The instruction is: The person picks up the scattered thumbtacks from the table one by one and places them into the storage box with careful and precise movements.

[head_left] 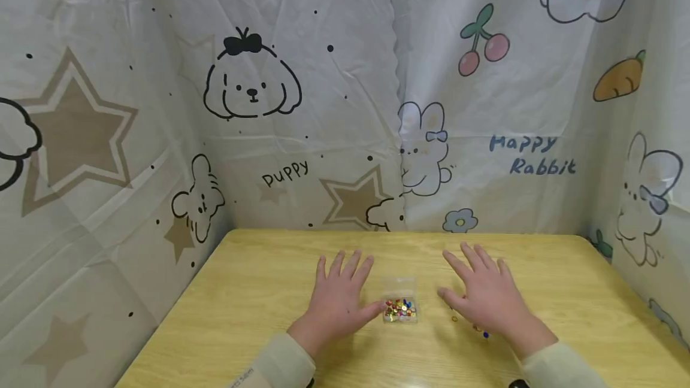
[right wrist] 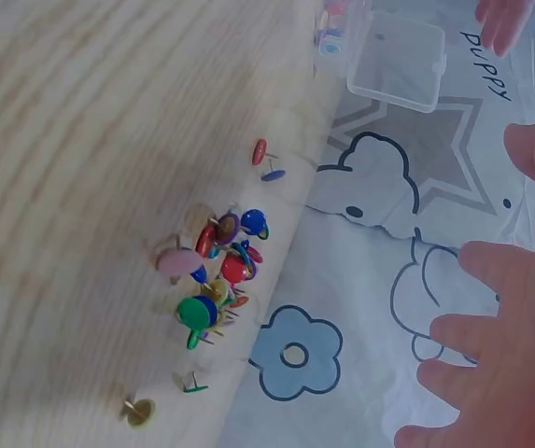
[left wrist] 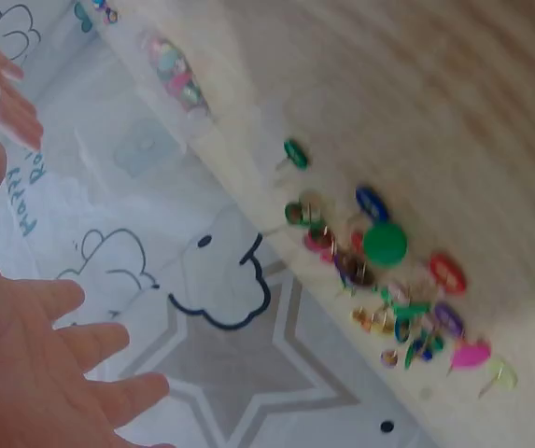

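My left hand [head_left: 336, 301] hovers over the wooden table with its fingers spread, holding nothing; in the head view its thumb tip overlaps the left edge of a small clear plastic box [head_left: 401, 318]. That box has its clear lid [right wrist: 396, 61] raised and holds several colourful thumbtacks [head_left: 400, 306]. To the box's right my right hand [head_left: 490, 298] is likewise spread and holds nothing. A loose pile of thumbtacks [left wrist: 384, 245] lies below the left hand, hidden by it in the head view. Another pile [right wrist: 234, 269] lies below the right hand, with only a few tacks showing from above.
The light wooden table [head_left: 259, 274] meets a printed cloth [head_left: 302, 136] at its back, and the cloth also hangs at both sides. One stray brass tack [right wrist: 139, 412] and a green tack [left wrist: 295, 153] lie apart from their piles.
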`<state>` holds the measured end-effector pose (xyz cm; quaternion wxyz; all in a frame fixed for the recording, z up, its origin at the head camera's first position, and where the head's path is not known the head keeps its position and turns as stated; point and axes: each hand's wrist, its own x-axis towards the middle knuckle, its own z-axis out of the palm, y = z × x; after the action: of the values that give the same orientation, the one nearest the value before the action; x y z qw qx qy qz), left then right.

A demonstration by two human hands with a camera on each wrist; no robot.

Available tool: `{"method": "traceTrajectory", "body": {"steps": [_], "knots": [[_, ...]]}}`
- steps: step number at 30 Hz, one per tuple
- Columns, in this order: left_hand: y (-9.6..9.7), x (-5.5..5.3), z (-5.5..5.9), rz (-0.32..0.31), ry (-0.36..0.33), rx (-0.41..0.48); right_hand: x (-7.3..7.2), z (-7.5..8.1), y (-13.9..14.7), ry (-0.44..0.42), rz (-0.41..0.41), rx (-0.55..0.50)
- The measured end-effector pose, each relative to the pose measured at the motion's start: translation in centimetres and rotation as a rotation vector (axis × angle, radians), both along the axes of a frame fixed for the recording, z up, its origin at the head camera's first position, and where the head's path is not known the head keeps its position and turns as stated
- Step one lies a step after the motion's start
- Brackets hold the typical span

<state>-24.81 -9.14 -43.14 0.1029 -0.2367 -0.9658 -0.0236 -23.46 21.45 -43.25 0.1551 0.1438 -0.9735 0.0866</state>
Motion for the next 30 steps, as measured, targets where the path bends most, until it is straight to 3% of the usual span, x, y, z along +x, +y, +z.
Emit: {"method": "traceTrajectory", "body": {"steps": [8,13,23,30], "knots": [[1.3,0.1,-1.3,-0.068,-0.111,0.142,0.7,-0.6,-0.2,-0.004,0.026,-0.01],[2.1,-0.4,-2.3,-0.083,-0.231,0.265,1.0,-0.8,-0.4,-0.037,0.032,-0.035],[3.7,-1.6,-3.0,-0.013,-0.431,0.428,1.0,-1.4,-0.4,-0.032,0.048,-0.047],[4.5,-1.9,-3.1,0.047,-0.574,0.563,0.8,-1.5,-0.8,-0.095,0.107,-0.041]]}}
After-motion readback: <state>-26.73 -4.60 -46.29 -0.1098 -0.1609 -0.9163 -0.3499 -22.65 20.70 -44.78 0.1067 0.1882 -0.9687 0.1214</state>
